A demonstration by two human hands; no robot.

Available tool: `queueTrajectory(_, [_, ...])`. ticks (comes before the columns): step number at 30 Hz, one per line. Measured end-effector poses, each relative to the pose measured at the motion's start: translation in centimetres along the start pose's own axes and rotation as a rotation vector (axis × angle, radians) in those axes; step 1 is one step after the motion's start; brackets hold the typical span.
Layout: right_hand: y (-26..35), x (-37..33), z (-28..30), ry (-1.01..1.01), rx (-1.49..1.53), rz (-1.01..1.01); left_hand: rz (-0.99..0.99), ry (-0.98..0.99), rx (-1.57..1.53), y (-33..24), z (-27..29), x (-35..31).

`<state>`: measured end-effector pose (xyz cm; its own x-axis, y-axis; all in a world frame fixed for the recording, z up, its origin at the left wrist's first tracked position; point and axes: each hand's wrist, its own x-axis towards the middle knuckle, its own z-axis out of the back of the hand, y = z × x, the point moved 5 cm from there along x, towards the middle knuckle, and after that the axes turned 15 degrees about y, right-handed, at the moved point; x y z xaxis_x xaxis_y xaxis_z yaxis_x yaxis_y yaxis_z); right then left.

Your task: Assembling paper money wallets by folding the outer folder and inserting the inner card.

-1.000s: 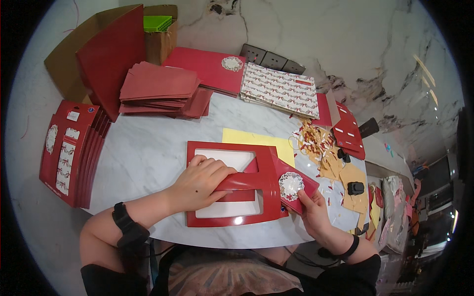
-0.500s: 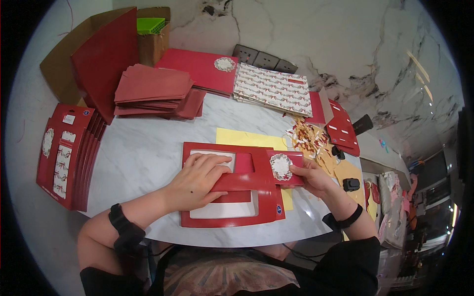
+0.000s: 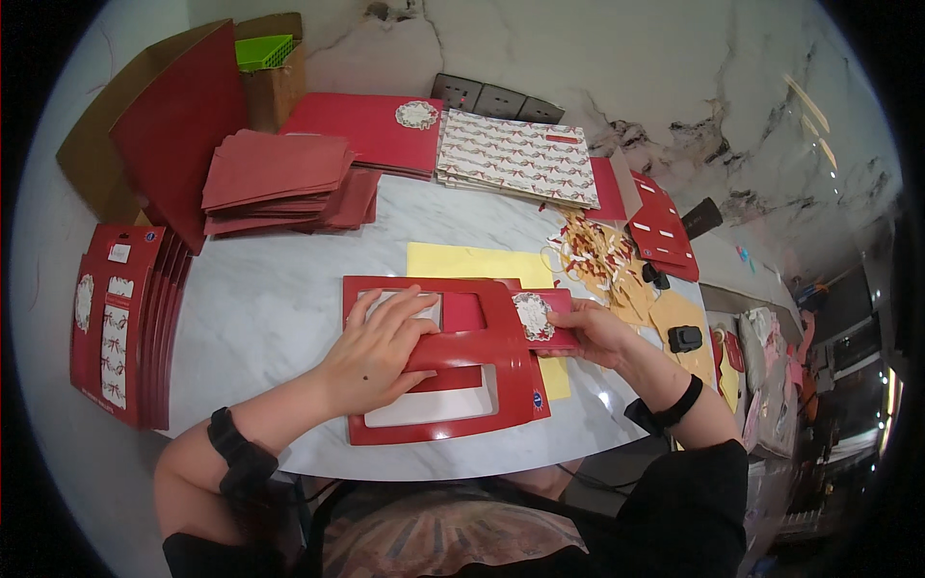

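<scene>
A flat red cardboard sleeve (image 3: pixel 520 385) with two cut-out windows lies in front of me. White and red pieces show through the windows. My left hand (image 3: pixel 376 349) rests on its left side, fingers spread over the upper window and the middle strip. In my right hand (image 3: pixel 599 332), thumb on top, is a small red card pack (image 3: pixel 568 332) with a white wreath label. The pack lies at the sleeve's right end, its left edge meeting the sleeve; how far it reaches inside is hidden. Yellow paper (image 3: pixel 472 260) lies partly under the sleeve.
Red envelopes (image 3: pixel 275 173) are stacked at the back left, beside red folders (image 3: pixel 356 125) and patterned white sheets (image 3: pixel 515 154). Filled red packs (image 3: pixel 120 328) stand at the left edge. Paper scraps (image 3: pixel 597 250) and a black block (image 3: pixel 685 338) are at right.
The whole view has shifted slightly, moving the table things leftward. My right fingers sit a little higher on the card pack. My left hand stays on the sleeve.
</scene>
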<state>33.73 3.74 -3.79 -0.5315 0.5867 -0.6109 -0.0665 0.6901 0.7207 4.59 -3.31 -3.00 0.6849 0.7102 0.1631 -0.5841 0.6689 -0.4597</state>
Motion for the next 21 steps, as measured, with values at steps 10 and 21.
queueTrajectory(10, [1.2, 1.5, -1.2, 0.015, -0.164, 0.013, -0.011, 0.000, 0.021, -0.3, 0.2, 0.0])
queueTrajectory(21, [1.4, 2.7, -2.1, 0.189, -0.385, -0.105, 0.005, 0.052, 0.076, -0.4, 0.2, 0.1])
